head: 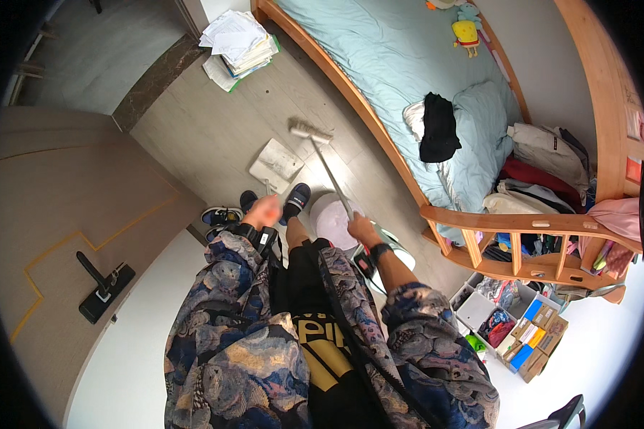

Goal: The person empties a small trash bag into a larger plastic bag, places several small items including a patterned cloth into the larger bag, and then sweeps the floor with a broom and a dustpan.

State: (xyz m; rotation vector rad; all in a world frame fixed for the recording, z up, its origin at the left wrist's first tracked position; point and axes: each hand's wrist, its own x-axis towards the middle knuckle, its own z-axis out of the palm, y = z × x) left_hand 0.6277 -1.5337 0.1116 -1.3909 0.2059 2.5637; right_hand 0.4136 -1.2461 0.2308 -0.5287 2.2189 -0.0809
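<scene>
My right hand (363, 229) grips the long grey handle of a broom (312, 132), whose pale bristled head rests on the floor beside the bed. My left hand (264, 212) is closed on the handle of a long-handled dustpan (277, 165); most of that handle is hidden by the hand. The white dustpan lies on the floor just in front of my feet, to the left of the broom head, and the two do not touch. Grey smudges mark its pan. A small dark speck (267, 91) lies on the floor farther ahead.
A wooden bed (365, 102) with pale blue bedding runs along the right. Stacked papers (239, 45) stand at the far left, near the doorway. Sneakers (222, 215) lie by my left foot. A round pale stool or bin (333, 217) and storage boxes (520, 322) stand at the right.
</scene>
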